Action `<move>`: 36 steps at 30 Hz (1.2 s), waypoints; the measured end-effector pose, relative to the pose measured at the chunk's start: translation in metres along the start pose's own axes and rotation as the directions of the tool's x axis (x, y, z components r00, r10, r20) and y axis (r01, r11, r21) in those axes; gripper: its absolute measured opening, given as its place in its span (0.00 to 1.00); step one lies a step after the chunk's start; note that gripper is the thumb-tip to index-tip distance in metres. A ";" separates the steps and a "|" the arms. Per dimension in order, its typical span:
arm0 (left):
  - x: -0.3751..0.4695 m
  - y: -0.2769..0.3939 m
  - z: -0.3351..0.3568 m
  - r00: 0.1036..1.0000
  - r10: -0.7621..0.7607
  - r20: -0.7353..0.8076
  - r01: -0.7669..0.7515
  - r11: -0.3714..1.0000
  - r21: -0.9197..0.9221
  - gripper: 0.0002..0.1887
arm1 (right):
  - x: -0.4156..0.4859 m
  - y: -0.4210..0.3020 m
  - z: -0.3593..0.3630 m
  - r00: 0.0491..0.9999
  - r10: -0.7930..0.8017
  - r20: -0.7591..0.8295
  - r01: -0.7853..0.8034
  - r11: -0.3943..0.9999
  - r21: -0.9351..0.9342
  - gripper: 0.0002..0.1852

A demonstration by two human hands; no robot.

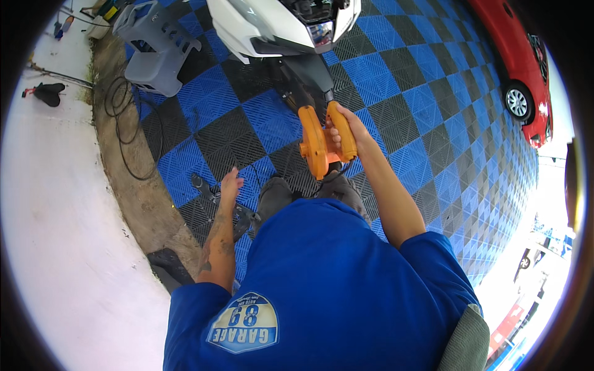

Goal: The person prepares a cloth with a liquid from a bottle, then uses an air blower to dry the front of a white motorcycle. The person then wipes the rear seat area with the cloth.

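My right hand point(345, 130) is closed around the handle of an orange electric blower point(314, 141), held in front of my legs. A dark cord hangs from the handle's lower end. The blower's front end lies near the rear of a white motorcycle or scooter point(274, 28) at the top; whether they touch cannot be told. To the left, my left hand point(231, 185) hangs with its fingers loosely spread and nothing seen in it. Below that hand, black metal or plastic parts point(241, 215) rest on the blue and black tiled floor, partly hidden by my arm and leg.
A grey plastic step stool point(155, 65) stands at the upper left, beside a coiled black hose or cable point(121, 120). A white wall point(60, 195) runs down the left side. A red car point(522, 69) is parked at the upper right. A grey-green cloth point(466, 341) hangs near my right shoulder.
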State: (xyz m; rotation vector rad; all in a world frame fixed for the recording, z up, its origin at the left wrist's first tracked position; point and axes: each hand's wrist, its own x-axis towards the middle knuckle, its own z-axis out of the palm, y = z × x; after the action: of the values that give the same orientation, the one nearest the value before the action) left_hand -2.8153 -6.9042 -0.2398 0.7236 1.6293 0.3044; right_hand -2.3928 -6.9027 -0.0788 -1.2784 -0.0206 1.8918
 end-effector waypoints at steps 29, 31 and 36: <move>0.016 0.039 -0.065 0.999 0.044 0.006 -0.042 0.976 -0.215 0.24 | -0.221 -0.007 0.078 0.928 -0.359 -0.098 0.370 0.920 0.127 0.25; 0.024 0.027 -0.064 1.000 -0.016 0.021 0.020 0.978 -0.207 0.24 | -0.223 -0.013 0.084 0.922 -0.384 -0.058 0.388 0.903 0.185 0.27; 0.020 -0.006 -0.056 0.985 -0.165 0.049 0.168 0.984 -0.062 0.27 | -0.210 -0.023 0.089 0.925 -0.380 -0.026 0.375 0.895 0.240 0.29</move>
State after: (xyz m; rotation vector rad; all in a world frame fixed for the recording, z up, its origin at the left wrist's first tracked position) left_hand -2.8713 -6.8849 -0.2481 0.5370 1.6187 0.2191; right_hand -2.4187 -6.9845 0.1341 -1.0041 -0.0463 1.5205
